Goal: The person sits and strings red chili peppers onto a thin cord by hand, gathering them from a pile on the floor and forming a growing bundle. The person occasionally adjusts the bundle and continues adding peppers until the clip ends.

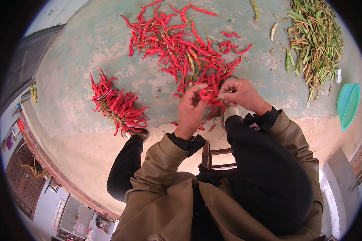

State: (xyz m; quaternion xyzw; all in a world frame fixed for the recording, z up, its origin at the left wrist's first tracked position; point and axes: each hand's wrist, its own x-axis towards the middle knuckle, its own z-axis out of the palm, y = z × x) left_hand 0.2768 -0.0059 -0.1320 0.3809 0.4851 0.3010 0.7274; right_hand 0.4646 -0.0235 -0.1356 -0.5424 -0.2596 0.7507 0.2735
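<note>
Red chili peppers [177, 44] lie in a loose, spread-out heap on the floor ahead of me. At the heap's near edge, my left hand [192, 109] has thumb and fingers closed on a red chili pepper [205, 95]. My right hand [242, 95] is close beside it, fingertips pinched together at the pepper's right side, where the stem end seems to be. What exactly sits between those fingertips is too small to make out. More red peppers show below and between both hands.
A tied bundle of red chili peppers [118, 105] lies to the left, by my shoe. Green and dried bean pods [315, 44] are piled at the far right, near a turquoise basin [347, 105]. A small wooden stool [206, 154] stands between my legs.
</note>
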